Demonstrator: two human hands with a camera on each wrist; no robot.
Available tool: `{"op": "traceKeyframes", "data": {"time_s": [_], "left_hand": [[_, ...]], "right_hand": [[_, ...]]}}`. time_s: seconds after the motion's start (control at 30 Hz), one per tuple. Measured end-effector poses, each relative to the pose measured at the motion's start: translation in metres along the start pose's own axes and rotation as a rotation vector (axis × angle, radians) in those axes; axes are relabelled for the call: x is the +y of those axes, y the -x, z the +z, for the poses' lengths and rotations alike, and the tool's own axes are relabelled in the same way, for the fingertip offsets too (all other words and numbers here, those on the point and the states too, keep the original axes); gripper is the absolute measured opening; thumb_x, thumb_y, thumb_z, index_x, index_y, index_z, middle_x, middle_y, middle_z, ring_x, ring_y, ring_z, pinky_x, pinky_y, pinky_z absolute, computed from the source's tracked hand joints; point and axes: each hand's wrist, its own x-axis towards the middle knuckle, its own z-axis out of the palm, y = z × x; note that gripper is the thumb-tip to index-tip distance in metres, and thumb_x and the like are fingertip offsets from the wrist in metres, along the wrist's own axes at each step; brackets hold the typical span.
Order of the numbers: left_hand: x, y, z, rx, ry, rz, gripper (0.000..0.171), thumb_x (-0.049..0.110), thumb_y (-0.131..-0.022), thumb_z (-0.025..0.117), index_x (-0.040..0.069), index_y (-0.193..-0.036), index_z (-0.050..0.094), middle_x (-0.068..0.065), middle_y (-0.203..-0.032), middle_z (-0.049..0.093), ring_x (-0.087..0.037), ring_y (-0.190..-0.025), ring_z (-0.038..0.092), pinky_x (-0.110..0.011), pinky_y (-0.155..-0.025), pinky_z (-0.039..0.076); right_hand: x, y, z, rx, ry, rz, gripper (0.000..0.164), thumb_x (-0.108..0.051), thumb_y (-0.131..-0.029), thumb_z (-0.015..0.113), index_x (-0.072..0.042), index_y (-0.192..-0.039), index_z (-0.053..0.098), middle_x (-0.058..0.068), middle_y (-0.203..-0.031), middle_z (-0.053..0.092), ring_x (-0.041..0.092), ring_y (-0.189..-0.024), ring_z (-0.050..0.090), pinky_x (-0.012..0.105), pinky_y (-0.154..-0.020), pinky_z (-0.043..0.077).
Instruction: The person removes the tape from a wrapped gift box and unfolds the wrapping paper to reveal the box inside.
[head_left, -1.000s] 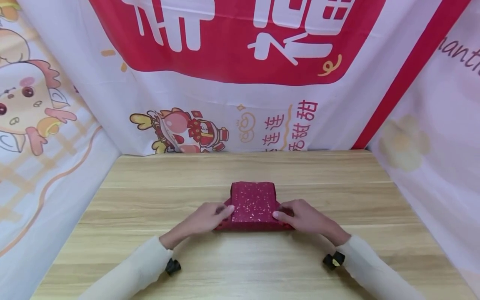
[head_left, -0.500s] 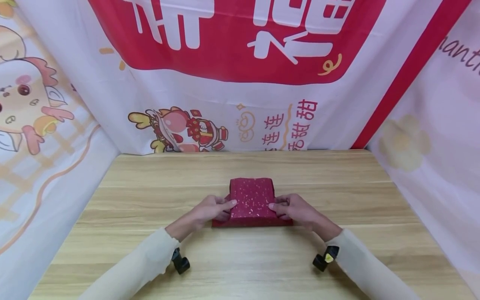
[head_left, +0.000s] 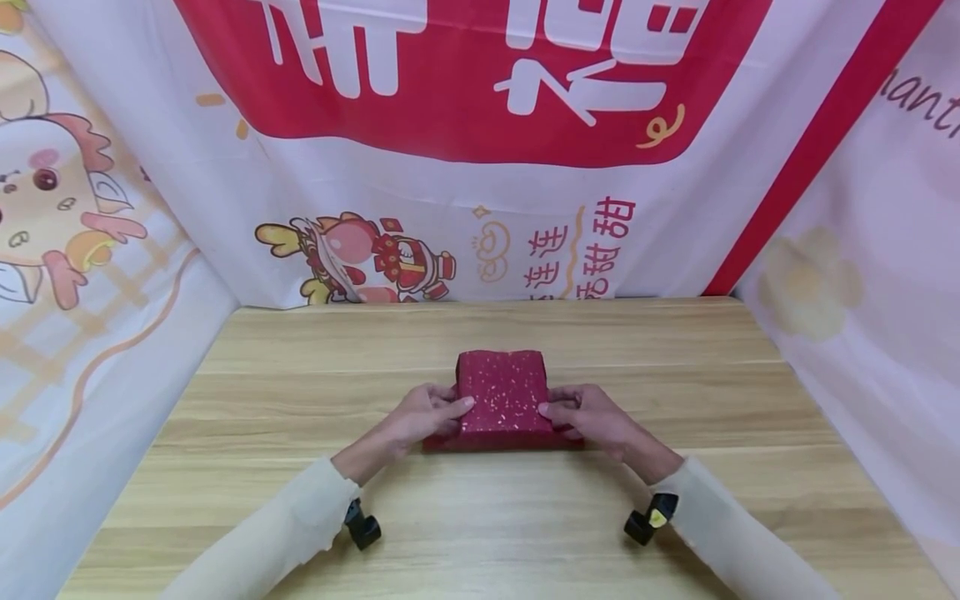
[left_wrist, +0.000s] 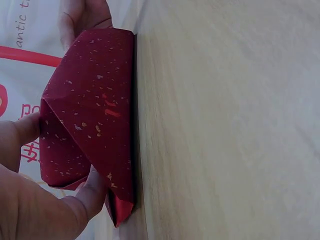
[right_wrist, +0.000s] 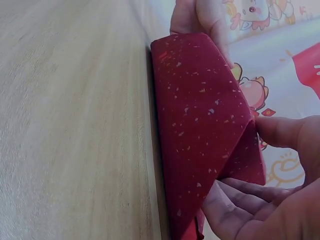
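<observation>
A box wrapped in dark red paper (head_left: pixel 502 390) with pale and gold flecks rests near the middle of the wooden table. Its paper spreads out past both ends along the near edge, and slanting folds run to the corners. At the left end my left hand (head_left: pixel 429 412) holds it, thumb on the top edge and fingers against the folded side. My right hand (head_left: pixel 591 412) grips the right end the same way. In the left wrist view, one digit of the left hand (left_wrist: pixel 42 200) sits at the fold's opening. The right hand (right_wrist: pixel 270 200) does likewise in its view.
The wooden table (head_left: pixel 480 517) stretches around the box on all sides. A printed cloth (head_left: pixel 420 200) hangs behind it, with more cloth (head_left: pixel 862 250) at the left and right. A small black camera (head_left: pixel 363 525) is on the left wrist, another (head_left: pixel 651 518) on the right.
Both hands have moved slightly forward and inward, fingers now tucked against the box's ends. The wrapped box has shifted a little away from me. The paper at the ends looks more folded in.
</observation>
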Motion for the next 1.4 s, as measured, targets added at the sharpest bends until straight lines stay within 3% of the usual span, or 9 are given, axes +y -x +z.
{"op": "traceKeyframes", "data": {"time_s": [0.23, 0.57, 0.7, 0.87, 1.0, 1.1, 1.23, 1.33, 1.4], "left_hand": [[0.000, 0.002, -0.002, 0.054, -0.082, 0.092, 0.075, 0.046, -0.083, 0.075, 0.005, -0.139, 0.047, -0.013, -0.123, 0.061, -0.022, -0.105, 0.064, -0.039, -0.095, 0.056], [0.001, 0.005, -0.006, 0.054, -0.232, 0.334, 0.077, 0.043, -0.079, 0.081, 0.013, -0.141, 0.045, -0.007, -0.120, 0.062, -0.020, -0.104, 0.062, -0.037, -0.093, 0.056], [0.000, 0.008, -0.006, 0.068, -0.302, 0.461, 0.077, 0.042, -0.076, 0.084, 0.018, -0.139, 0.046, -0.002, -0.120, 0.060, -0.019, -0.107, 0.059, -0.039, -0.095, 0.055], [-0.002, 0.014, -0.007, 0.040, -0.323, 0.571, 0.076, 0.041, -0.072, 0.087, 0.021, -0.133, 0.046, 0.001, -0.123, 0.060, -0.020, -0.110, 0.059, -0.051, -0.098, 0.053], [-0.001, 0.024, -0.011, -0.012, -0.351, 0.607, 0.072, 0.037, -0.071, 0.089, 0.017, -0.126, 0.047, 0.001, -0.122, 0.063, -0.019, -0.111, 0.062, -0.055, -0.104, 0.048], [-0.001, 0.029, -0.016, -0.061, -0.403, 0.642, 0.061, 0.038, -0.073, 0.087, 0.016, -0.118, 0.053, 0.002, -0.117, 0.066, -0.015, -0.108, 0.062, -0.050, -0.103, 0.048], [-0.006, 0.032, -0.024, -0.196, -0.445, 0.751, 0.038, 0.049, -0.088, 0.070, 0.015, -0.103, 0.062, 0.000, -0.096, 0.070, -0.009, -0.089, 0.064, -0.035, -0.087, 0.053], [-0.009, 0.031, -0.026, -0.370, -0.411, 0.806, 0.046, 0.051, -0.101, 0.045, 0.010, -0.097, 0.066, -0.006, -0.083, 0.070, -0.009, -0.077, 0.065, -0.031, -0.073, 0.058], [-0.011, 0.030, -0.025, -0.463, -0.402, 0.792, 0.050, 0.044, -0.106, 0.034, 0.008, -0.095, 0.068, -0.006, -0.081, 0.070, -0.008, -0.073, 0.065, -0.030, -0.067, 0.060]], "right_hand": [[-0.003, 0.002, 0.005, 0.055, 0.001, -0.059, 0.056, -0.027, -0.094, 0.067, -0.006, -0.143, 0.048, 0.016, -0.131, 0.059, 0.022, -0.109, 0.062, 0.032, -0.087, 0.059], [-0.001, 0.002, 0.003, 0.029, -0.014, -0.082, 0.073, -0.037, -0.091, 0.069, -0.012, -0.150, 0.034, 0.014, -0.140, 0.048, 0.028, -0.123, 0.051, 0.038, -0.101, 0.052], [-0.002, 0.001, -0.002, -0.003, -0.130, -0.107, 0.076, -0.044, -0.095, 0.062, -0.011, -0.153, 0.026, 0.013, -0.140, 0.046, 0.024, -0.121, 0.051, 0.038, -0.105, 0.047], [0.001, 0.000, -0.014, -0.103, -0.345, -0.278, 0.055, -0.044, -0.105, 0.038, -0.001, -0.138, 0.043, -0.002, -0.118, 0.062, 0.011, -0.104, 0.058, 0.030, -0.096, 0.046], [0.004, 0.003, -0.021, -0.218, -0.399, -0.373, 0.055, -0.049, -0.106, 0.025, -0.007, -0.112, 0.061, -0.006, -0.101, 0.068, 0.011, -0.097, 0.061, 0.030, -0.095, 0.042], [0.004, 0.005, -0.025, -0.301, -0.348, -0.400, 0.058, -0.048, -0.107, 0.021, -0.008, -0.101, 0.063, -0.001, -0.090, 0.068, 0.014, -0.093, 0.064, 0.031, -0.094, 0.045], [0.006, 0.005, -0.026, -0.392, -0.168, -0.437, 0.061, -0.040, -0.108, 0.021, 0.005, -0.098, 0.062, 0.004, -0.083, 0.065, 0.017, -0.082, 0.064, 0.030, -0.087, 0.052], [0.008, 0.004, -0.025, -0.410, 0.014, -0.444, 0.056, -0.031, -0.109, 0.029, 0.008, -0.093, 0.065, 0.007, -0.077, 0.062, 0.014, -0.072, 0.059, 0.027, -0.076, 0.053], [0.009, 0.003, -0.024, -0.413, 0.149, -0.440, 0.046, -0.027, -0.107, 0.039, 0.002, -0.090, 0.070, 0.007, -0.075, 0.063, 0.011, -0.069, 0.056, 0.024, -0.069, 0.051]]}}
